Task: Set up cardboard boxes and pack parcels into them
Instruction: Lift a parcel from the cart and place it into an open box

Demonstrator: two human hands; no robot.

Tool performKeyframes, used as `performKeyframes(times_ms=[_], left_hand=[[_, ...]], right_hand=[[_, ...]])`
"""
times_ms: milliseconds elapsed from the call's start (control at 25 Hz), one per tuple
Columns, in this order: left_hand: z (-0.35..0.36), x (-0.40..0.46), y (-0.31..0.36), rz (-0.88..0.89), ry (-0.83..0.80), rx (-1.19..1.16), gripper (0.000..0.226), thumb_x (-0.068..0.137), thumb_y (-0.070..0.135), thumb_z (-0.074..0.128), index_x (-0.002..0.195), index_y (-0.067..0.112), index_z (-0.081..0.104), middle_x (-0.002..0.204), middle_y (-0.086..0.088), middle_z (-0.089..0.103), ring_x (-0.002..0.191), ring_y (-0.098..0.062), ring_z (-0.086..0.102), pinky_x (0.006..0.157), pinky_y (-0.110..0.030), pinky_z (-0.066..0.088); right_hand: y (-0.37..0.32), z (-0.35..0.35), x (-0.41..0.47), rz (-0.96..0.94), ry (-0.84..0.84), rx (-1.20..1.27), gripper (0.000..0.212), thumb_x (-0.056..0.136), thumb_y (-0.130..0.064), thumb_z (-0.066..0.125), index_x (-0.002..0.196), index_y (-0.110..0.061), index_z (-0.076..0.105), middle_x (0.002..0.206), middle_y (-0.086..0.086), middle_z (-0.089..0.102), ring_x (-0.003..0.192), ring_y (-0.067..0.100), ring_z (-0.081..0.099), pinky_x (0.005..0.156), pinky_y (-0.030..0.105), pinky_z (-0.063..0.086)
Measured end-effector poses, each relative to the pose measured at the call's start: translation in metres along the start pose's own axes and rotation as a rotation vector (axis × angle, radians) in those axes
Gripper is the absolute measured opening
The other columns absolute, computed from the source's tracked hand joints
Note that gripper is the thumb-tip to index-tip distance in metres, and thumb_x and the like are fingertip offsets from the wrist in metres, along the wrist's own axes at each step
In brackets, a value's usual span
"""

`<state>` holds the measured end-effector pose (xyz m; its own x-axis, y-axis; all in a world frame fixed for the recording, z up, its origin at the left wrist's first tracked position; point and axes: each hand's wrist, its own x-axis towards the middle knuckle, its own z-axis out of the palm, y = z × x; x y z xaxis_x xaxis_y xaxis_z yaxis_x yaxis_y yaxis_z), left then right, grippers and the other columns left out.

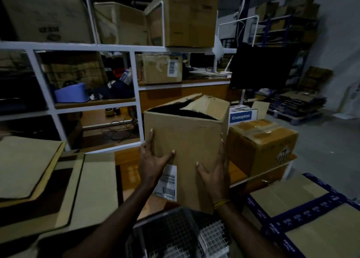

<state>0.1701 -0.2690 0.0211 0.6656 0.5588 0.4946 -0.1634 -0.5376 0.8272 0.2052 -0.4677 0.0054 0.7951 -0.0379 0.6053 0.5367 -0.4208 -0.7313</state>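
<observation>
A person holds a tall, plain brown corrugated cardboard box (pixel 187 148) upright in both bare hands above a wooden surface (pixel 128 172) in a dim warehouse. The left hand (pixel 153 160) clasps the box's left edge, thumb pressed flat on the near face and fingers wrapped round the side; the right hand (pixel 213 174) clasps the right edge the same way, a yellow thread band (pixel 221 203) at its wrist. The box's top flaps stand loose and creased, with something dark inside that cannot be made out. A white printed shipping label (pixel 167 183) with barcodes sits low on the near face.

Toward the surface's right edge rests a squat box sealed with glossy brown tape (pixel 261 144), and behind it a white-and-blue carton marked "Crompton" (pixel 241 116). Flattened cardboard sheets (pixel 35 172) lie stacked at the left. A dark plastic lattice crate (pixel 169 236) sits at the bottom of the view, and another flattened carton edged with blue printed tape (pixel 311 216) lies at the lower right. A white metal shelf frame (pixel 134 82) behind carries more cartons.
</observation>
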Motion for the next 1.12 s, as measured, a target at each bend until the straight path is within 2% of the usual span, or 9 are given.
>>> performKeyframes(times_ms=[80, 320, 480, 640, 720, 840, 960, 1040, 1120], left_hand=[[-0.017, -0.009, -0.021, -0.037, -0.029, -0.009, 0.101, 0.07, 0.054, 0.084, 0.149, 0.059, 0.02, 0.138, -0.008, 0.041, 0.123, -0.031, 0.051, 0.095, -0.045, 0.053], [-0.049, -0.009, -0.044, -0.045, -0.203, -0.023, 0.104, 0.074, 0.043, 0.085, 0.154, 0.049, 0.019, 0.147, -0.011, 0.034, 0.133, -0.027, 0.042, 0.106, -0.04, 0.044], [-0.059, 0.004, -0.029, -0.08, -0.298, -0.069, 0.103, 0.073, 0.059, 0.079, 0.153, 0.052, 0.015, 0.157, -0.011, 0.022, 0.142, -0.031, 0.032, 0.113, -0.049, 0.037], [-0.051, -0.008, -0.01, -0.003, -0.291, -0.124, 0.076, 0.089, 0.063, 0.059, 0.153, 0.05, 0.021, 0.162, -0.001, 0.027, 0.147, -0.024, 0.029, 0.118, -0.045, 0.025], [-0.052, -0.008, -0.01, 0.03, -0.241, -0.155, 0.065, 0.094, 0.057, 0.053, 0.153, 0.045, 0.028, 0.159, 0.007, 0.033, 0.144, -0.014, 0.033, 0.118, -0.046, 0.032], [-0.056, -0.001, -0.006, 0.094, -0.249, -0.03, 0.062, 0.097, 0.044, 0.058, 0.152, 0.045, 0.029, 0.155, -0.004, 0.038, 0.139, -0.018, 0.04, 0.113, -0.041, 0.038], [-0.047, 0.003, 0.005, 0.022, -0.302, 0.153, 0.057, 0.1, 0.042, 0.055, 0.152, 0.043, 0.032, 0.163, -0.015, 0.017, 0.147, -0.03, 0.026, 0.113, -0.037, 0.027], [-0.041, 0.007, 0.003, -0.018, -0.279, 0.182, 0.052, 0.099, 0.043, 0.055, 0.149, 0.037, 0.041, 0.165, -0.015, 0.011, 0.148, -0.034, 0.025, 0.115, -0.04, 0.029], [-0.039, 0.012, -0.006, 0.022, -0.252, 0.174, 0.047, 0.098, 0.039, 0.058, 0.144, 0.032, 0.048, 0.162, -0.014, 0.017, 0.144, -0.034, 0.031, 0.112, -0.041, 0.038]], right_hand=[[-0.004, 0.011, -0.02, 0.017, -0.04, -0.022, 0.108, 0.08, -0.032, 0.08, 0.152, -0.049, 0.002, 0.152, 0.009, 0.034, 0.131, 0.033, 0.048, 0.093, 0.046, 0.054], [-0.019, 0.037, -0.079, 0.072, -0.06, -0.005, 0.099, 0.088, -0.033, 0.073, 0.156, -0.041, 0.002, 0.158, 0.005, 0.022, 0.137, 0.035, 0.041, 0.098, 0.051, 0.05], [-0.039, 0.055, -0.099, 0.018, -0.131, -0.064, 0.087, 0.095, -0.032, 0.062, 0.154, -0.047, 0.001, 0.159, 0.006, 0.02, 0.138, 0.034, 0.04, 0.094, 0.045, 0.051], [-0.061, 0.089, -0.098, -0.128, -0.292, -0.053, 0.07, 0.099, -0.034, 0.045, 0.152, -0.054, 0.004, 0.161, -0.001, 0.016, 0.139, 0.028, 0.042, 0.092, 0.043, 0.052], [-0.066, 0.101, -0.096, -0.117, -0.328, -0.047, 0.067, 0.098, -0.033, 0.039, 0.152, -0.053, 0.004, 0.161, -0.001, 0.018, 0.139, 0.024, 0.042, 0.094, 0.039, 0.051], [-0.058, 0.108, -0.086, -0.071, -0.339, -0.078, 0.063, 0.098, -0.019, 0.047, 0.154, -0.037, 0.023, 0.161, 0.002, 0.02, 0.137, 0.026, 0.043, 0.093, 0.032, 0.046], [-0.05, 0.109, -0.07, -0.005, -0.382, -0.138, 0.055, 0.1, -0.019, 0.049, 0.152, -0.02, 0.031, 0.158, 0.006, 0.025, 0.135, 0.03, 0.043, 0.097, 0.032, 0.042], [-0.044, 0.108, -0.057, -0.064, -0.382, -0.158, 0.056, 0.098, -0.017, 0.051, 0.151, -0.024, 0.034, 0.161, 0.006, 0.016, 0.138, 0.03, 0.041, 0.096, 0.037, 0.048], [-0.038, 0.103, -0.041, -0.102, -0.379, -0.17, 0.061, 0.094, -0.013, 0.056, 0.149, -0.033, 0.037, 0.163, 0.006, 0.011, 0.143, 0.029, 0.035, 0.095, 0.039, 0.05]])
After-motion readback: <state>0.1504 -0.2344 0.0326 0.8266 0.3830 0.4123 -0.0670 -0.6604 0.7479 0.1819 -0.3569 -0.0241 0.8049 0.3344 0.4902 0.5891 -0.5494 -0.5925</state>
